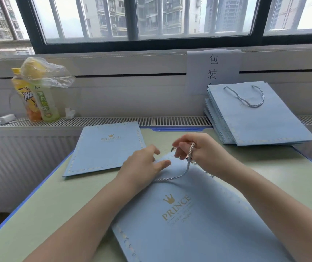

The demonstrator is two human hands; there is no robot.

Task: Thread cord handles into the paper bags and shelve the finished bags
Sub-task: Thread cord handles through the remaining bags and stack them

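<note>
Threading goes best if the right hand (196,152), pinching the cord (188,163), aims its tip while the left hand (142,165) grips the bag (189,214) rim.

A packing workstation in a high-rise room: a desk (56,201) under a barred window (151,17), bags (255,118) stacked at its far right corner, a handwritten sign (213,69) behind
</note>
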